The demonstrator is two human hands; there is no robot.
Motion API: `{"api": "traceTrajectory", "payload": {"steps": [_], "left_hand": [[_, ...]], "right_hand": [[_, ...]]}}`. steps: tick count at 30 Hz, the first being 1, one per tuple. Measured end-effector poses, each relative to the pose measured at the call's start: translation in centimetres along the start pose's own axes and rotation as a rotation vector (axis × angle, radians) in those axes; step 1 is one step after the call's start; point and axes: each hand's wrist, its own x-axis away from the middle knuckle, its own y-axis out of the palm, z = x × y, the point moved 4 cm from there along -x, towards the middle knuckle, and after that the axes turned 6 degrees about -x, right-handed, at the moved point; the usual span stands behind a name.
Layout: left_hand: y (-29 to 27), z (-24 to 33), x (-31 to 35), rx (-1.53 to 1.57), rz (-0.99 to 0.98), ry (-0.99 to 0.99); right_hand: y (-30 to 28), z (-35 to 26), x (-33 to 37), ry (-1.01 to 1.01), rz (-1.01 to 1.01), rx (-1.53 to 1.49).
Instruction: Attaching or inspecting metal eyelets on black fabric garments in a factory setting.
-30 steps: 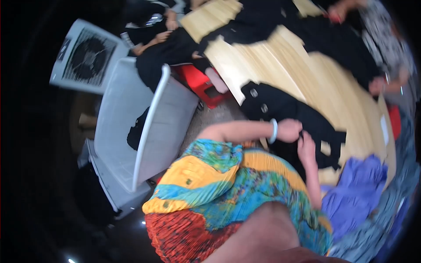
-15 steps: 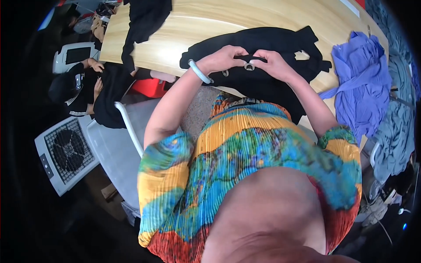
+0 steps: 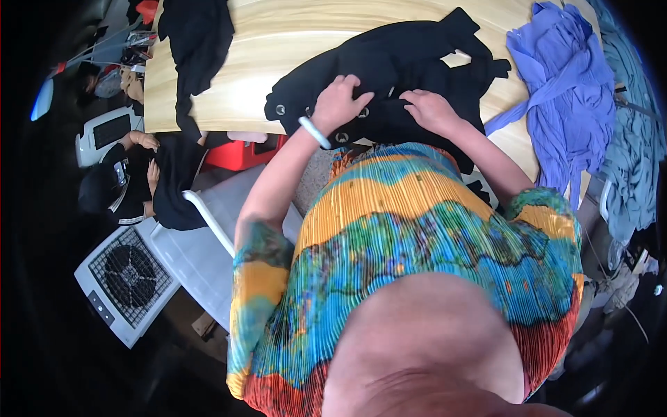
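A black garment [image 3: 389, 66] with several round, shiny ring-like buttons lies spread over the table's near edge, part of it hanging toward me. One button [image 3: 281, 110] shows at its left end, and another [image 3: 341, 137] shows below my left hand [image 3: 339, 104]. That hand, with a pale bangle [image 3: 315, 132] at its wrist, rests on the cloth with thumb and fingers apart. My right hand [image 3: 431, 111] lies on the garment farther right, its fingers stretched out over the fabric. A small light mark shows on the cloth between the hands.
Purple garments [image 3: 559, 90] are heaped at the table's right, beside hanging grey-blue cloth [image 3: 632, 153]. Another black garment [image 3: 198, 48] lies far left on the wooden table [image 3: 278, 35]. A person in black [image 3: 114, 187] sits at left near a grey chair [image 3: 201, 229] and fan unit [image 3: 128, 271].
Both hands have let go of the button area they were pinching and moved apart. The garment now lies flatter, with more buttons showing. The whole view has shifted slightly.
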Motion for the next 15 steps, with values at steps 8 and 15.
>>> {"api": "traceTrajectory", "payload": {"steps": [8, 15], "left_hand": [[4.5, 4.6, -3.1, -0.427, -0.019, 0.053], [2.2, 1.3, -3.7, 0.337, -0.044, -0.119]], "right_hand": [[1.2, 0.3, -0.6, -0.010, -0.046, 0.199], [-1.4, -1.2, -1.6, -0.045, 0.203, -0.116]]}}
